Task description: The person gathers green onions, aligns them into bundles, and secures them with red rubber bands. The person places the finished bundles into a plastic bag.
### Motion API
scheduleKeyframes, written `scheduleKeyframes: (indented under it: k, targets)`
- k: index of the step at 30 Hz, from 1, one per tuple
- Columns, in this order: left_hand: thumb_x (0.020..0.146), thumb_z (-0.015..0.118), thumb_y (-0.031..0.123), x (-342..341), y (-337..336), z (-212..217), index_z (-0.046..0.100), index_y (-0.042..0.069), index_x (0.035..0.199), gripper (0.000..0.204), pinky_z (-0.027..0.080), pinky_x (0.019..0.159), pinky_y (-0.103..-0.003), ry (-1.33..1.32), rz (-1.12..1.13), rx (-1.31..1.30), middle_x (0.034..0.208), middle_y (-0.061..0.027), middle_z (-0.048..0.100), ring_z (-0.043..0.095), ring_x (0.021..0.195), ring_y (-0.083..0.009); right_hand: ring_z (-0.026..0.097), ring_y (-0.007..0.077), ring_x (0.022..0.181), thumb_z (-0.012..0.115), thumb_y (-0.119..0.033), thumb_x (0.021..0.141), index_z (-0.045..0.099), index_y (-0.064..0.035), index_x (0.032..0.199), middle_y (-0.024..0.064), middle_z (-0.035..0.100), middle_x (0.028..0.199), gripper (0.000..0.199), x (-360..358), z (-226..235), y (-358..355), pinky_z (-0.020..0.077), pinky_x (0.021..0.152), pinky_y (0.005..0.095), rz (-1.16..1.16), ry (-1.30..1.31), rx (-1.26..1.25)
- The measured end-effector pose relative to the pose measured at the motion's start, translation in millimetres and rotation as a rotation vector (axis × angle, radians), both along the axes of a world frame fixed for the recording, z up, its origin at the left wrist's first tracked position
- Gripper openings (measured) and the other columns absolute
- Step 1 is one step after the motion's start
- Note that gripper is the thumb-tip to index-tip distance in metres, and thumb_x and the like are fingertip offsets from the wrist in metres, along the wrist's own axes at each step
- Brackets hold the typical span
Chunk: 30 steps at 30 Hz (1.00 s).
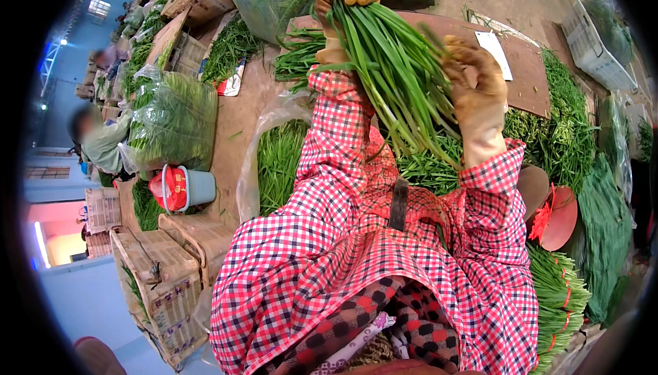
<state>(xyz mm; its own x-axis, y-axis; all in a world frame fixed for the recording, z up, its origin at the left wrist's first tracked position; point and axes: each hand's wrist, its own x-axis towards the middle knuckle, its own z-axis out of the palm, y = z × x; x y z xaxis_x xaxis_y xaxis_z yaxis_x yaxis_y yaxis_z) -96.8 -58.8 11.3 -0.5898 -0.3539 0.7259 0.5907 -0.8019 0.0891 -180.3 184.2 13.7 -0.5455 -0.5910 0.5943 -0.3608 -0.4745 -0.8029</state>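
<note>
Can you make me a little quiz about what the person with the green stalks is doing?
1. True or false: both hands wear yellowish gloves.
2. What does the left hand grip? A) a red bucket B) a bunch of long green stalks C) a woven basket
3. Fill in: the right hand touches the bunch on its ____ side.

Key
1. True.
2. B. The left hand closes around the bunch near one end.
3. Right. It rests against the stalks, above the brown board.
</note>
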Motion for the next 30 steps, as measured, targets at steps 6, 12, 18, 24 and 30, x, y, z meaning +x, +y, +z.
scheduleKeyframes:
  k: [6, 12, 18, 24, 30]
  targets:
    - [0.104, 0.040, 0.019, -3, -13, -9, 0.051, 0.006, 0.083, 0.027, 0.036, 0.068, -0.029, -0.175, 0.092, 0.008, 0.064, 0.0042, 0.035, 0.039, 0.061, -0.0113, 0.067, 0.0162, 0.067, 0.068, -0.016, 0.091, 0.066, 0.0025, 0.104, 0.0117, 0.071, 0.082, 0.023, -20, 23, 56, 0.0544, 0.061, 0.0259, -0.073, -0.257, 0.200]
    - [0.103, 0.041, 0.018, -11, -63, -40, 0.055, -0.001, 0.113, 0.025, 0.039, 0.073, -0.032, -0.145, 0.192, -0.062, 0.071, 0.0037, 0.040, 0.047, 0.070, -0.0128, 0.068, 0.0225, 0.090, 0.069, -0.012, 0.089, 0.063, -0.0004, 0.120, 0.0147, 0.070, 0.106, 0.034, -56, 8, 135, 0.0559, 0.077, 0.0310, -0.468, 0.072, 0.398]
    - [0.093, 0.063, 0.023, -18, -48, -20, 0.058, 0.005, 0.099, 0.019, 0.045, 0.074, -0.036, -0.309, 0.381, -0.045, 0.069, -0.0006, 0.047, 0.053, 0.069, -0.0166, 0.059, 0.0285, 0.116, 0.070, -0.012, 0.084, 0.064, -0.0110, 0.125, 0.0093, 0.064, 0.124, 0.041, 7, 51, 110, 0.0516, 0.094, 0.0388, -0.440, 0.725, 0.282]
    - [0.093, 0.060, 0.021, -29, -46, -6, 0.062, 0.009, 0.079, 0.019, 0.053, 0.058, -0.036, -0.769, 0.400, 0.145, 0.061, -0.0030, 0.058, 0.059, 0.056, -0.0204, 0.062, 0.0260, 0.106, 0.069, 0.004, 0.070, 0.066, -0.0130, 0.114, 0.0049, 0.065, 0.119, 0.047, 3, 36, 48, 0.0563, 0.076, 0.0387, -0.132, 1.128, 0.306]
    - [0.086, 0.070, 0.024, -45, -40, -26, 0.062, 0.008, 0.080, 0.020, 0.054, 0.061, -0.035, -0.745, 0.432, 0.164, 0.068, -0.0046, 0.061, 0.060, 0.061, -0.0197, 0.067, 0.0241, 0.075, 0.067, 0.014, 0.073, 0.066, -0.0014, 0.092, 0.0107, 0.069, 0.085, 0.024, 10, 36, 95, 0.0537, 0.068, 0.0321, 0.121, 0.226, 0.389]
